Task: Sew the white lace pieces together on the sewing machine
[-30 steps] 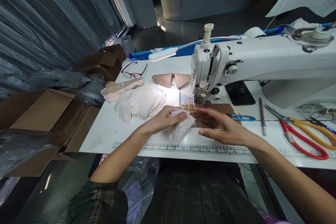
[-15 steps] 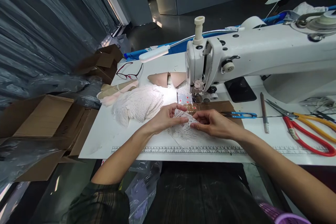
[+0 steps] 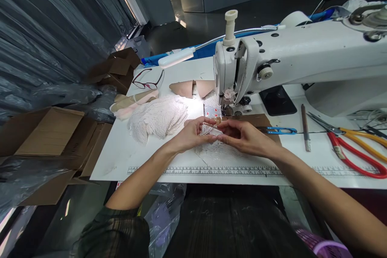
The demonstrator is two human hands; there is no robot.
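Observation:
My left hand (image 3: pixel 196 133) pinches a piece of white lace (image 3: pixel 209 130) between thumb and fingers, in front of the sewing machine (image 3: pixel 231 72). From the other side my right hand (image 3: pixel 242 136) grips the same lace, its thumb close to the left thumb. The rest of the lace hangs below the hands onto the white table. Part of the piece is hidden behind my fingers. Just beyond the fingers are the machine's presser foot and needle area. A heap of white lace (image 3: pixel 160 117) lies to the left under the lamp (image 3: pixel 177 57).
Blue thread snips (image 3: pixel 281 130), a pencil-like stick (image 3: pixel 305 129) and scissors (image 3: pixel 347 145) lie to the right. Glasses (image 3: pixel 148 80), rolled fabric (image 3: pixel 134 102) and tan pieces (image 3: pixel 183 88) lie at the back left. A printed ruler (image 3: pixel 196 172) runs along the front edge. Cardboard boxes (image 3: pixel 50 133) stand left.
My right hand has shifted slightly left, its thumb now closer to the left thumb. The lace between the hands is folded smaller. The camera view has shifted a little.

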